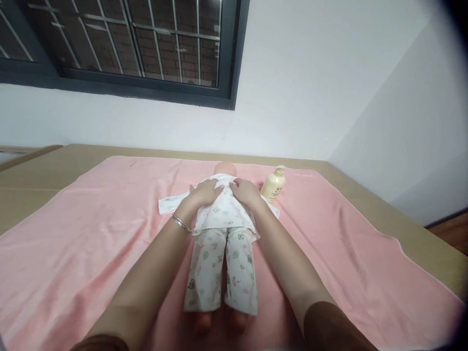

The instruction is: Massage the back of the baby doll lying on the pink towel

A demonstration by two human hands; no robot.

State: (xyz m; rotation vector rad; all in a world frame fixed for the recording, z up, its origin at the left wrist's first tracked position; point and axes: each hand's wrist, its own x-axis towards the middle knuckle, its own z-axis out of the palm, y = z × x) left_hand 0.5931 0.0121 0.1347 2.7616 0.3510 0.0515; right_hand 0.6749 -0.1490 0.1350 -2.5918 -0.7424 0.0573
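Observation:
A baby doll [226, 209] in a white patterned top and matching trousers [241, 263] lies stretched out with its head away from me and its feet toward me. Its bald head [225, 168] shows at the far end; no face is visible. My left hand [205, 191] rests flat on the left side of the doll's upper body, fingers extended, with a silver bangle on the wrist. On the right side of the upper body, my right hand [245, 190] lies flat too, thumb toward the middle. One sleeve [168, 204] spreads out to the left.
A pink cloth [120, 219] with some creases covers much of the wooden surface [44, 187]. Just right of the doll stands a pale yellow pump bottle [273, 184]. Behind are a white wall [285, 97] and a dark-framed, barred window [234, 58].

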